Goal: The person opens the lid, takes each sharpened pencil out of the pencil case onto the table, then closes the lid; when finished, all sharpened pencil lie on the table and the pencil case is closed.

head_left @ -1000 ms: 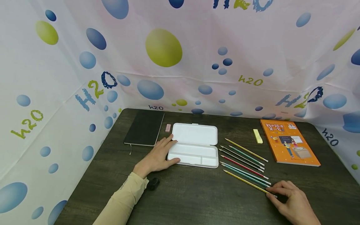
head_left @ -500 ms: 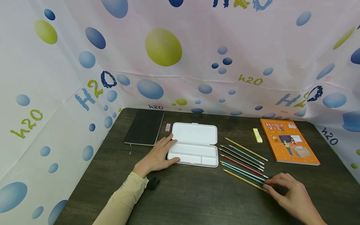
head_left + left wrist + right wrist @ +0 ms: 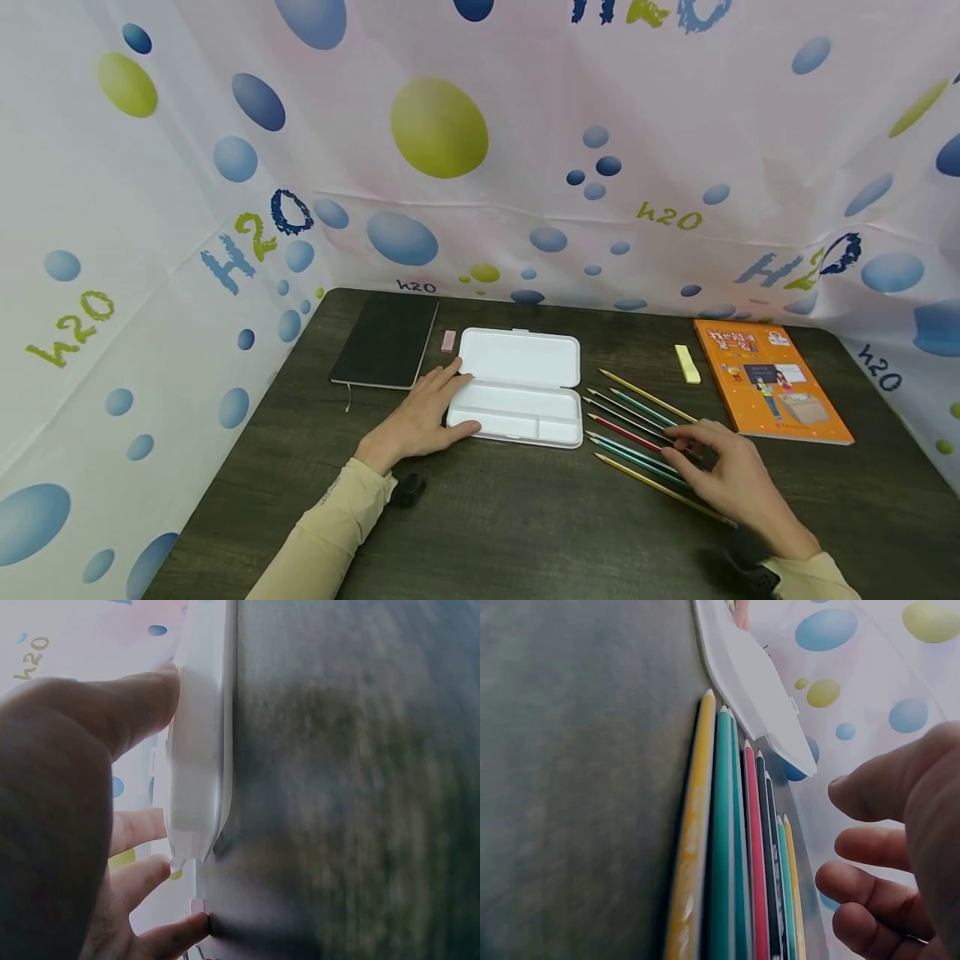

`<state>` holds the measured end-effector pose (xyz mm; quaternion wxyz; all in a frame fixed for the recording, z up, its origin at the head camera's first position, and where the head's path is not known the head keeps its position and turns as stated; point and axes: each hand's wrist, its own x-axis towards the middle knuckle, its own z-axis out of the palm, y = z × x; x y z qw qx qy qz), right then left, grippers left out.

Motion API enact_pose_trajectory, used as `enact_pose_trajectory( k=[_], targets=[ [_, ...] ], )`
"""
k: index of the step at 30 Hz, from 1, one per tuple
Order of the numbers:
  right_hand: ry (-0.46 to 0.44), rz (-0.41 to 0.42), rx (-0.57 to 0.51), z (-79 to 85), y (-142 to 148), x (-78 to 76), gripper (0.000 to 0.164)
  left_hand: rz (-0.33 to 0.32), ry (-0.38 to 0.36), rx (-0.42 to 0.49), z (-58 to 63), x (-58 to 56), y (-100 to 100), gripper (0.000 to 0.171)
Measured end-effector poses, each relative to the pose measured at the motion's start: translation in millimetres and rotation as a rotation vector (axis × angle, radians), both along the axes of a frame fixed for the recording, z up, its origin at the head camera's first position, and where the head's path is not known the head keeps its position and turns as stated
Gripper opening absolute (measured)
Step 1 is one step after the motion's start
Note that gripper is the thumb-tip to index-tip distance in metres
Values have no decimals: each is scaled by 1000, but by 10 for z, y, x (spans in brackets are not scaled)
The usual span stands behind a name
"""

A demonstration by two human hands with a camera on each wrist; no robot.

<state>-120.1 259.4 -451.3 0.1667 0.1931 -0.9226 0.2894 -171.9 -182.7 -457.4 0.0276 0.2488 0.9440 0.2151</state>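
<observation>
A white pencil case point(image 3: 519, 358) lies unfolded on the dark table, its shallow trays bare. My left hand point(image 3: 418, 418) rests at its left end, fingers spread along the side and thumb at the front edge, as the left wrist view point(image 3: 142, 712) also shows. Several pencils lie side by side right of the case: a near yellow pencil point(image 3: 641, 477), teal pencils point(image 3: 724, 825), a red pencil point(image 3: 621, 430), dark pencils point(image 3: 769, 825) and a far yellow pencil point(image 3: 637, 392). Over their right-hand part hovers my right hand point(image 3: 723, 471), fingers bent loosely and apart from the thumb, holding nothing.
A black notebook point(image 3: 386, 340) lies at the back left, with a pink eraser point(image 3: 448, 341) beside it. Towards the right are a yellow eraser-like block point(image 3: 687, 364) and an orange book point(image 3: 772, 382). A printed cloth point(image 3: 517, 167) hangs behind the table.
My right hand has moved from the eraser ends of the near pencils up and leftward over the middle of the row. The left hand and the case stay put.
</observation>
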Motion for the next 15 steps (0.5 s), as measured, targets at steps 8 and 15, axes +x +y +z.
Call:
enact_pose_trajectory(
  k=[8,15],
  targets=[
    [-67,58,8,57,-297,-370,28,1,-1,-4,6,-3,5,80],
    [-177,74,3,77,-567,-686,36,-1,-1,-5,10,1,8,79]
  ],
)
